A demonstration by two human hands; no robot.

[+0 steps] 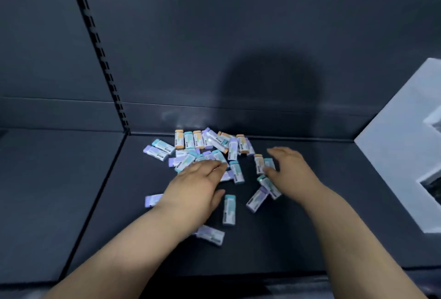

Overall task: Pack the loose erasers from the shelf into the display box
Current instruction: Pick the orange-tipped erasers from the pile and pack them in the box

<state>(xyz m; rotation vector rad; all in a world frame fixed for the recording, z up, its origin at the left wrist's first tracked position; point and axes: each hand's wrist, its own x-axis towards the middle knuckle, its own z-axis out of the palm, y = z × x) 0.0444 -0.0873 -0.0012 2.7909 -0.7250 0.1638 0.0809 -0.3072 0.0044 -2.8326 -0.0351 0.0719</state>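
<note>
Near the back edge of the shelf (310,239), left hand (198,179) lies flat-fingered on the erasers (212,141), right hand (291,165) spread wide over 2 (nothing gripped yet); best raked together, aligned, then moved to the box (405,143).

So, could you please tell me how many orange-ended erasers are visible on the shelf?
5 orange-ended erasers: two upright at the back of the pile, one half buried to their right, one at its right edge, one beside the right hand. More may be hidden.
</note>
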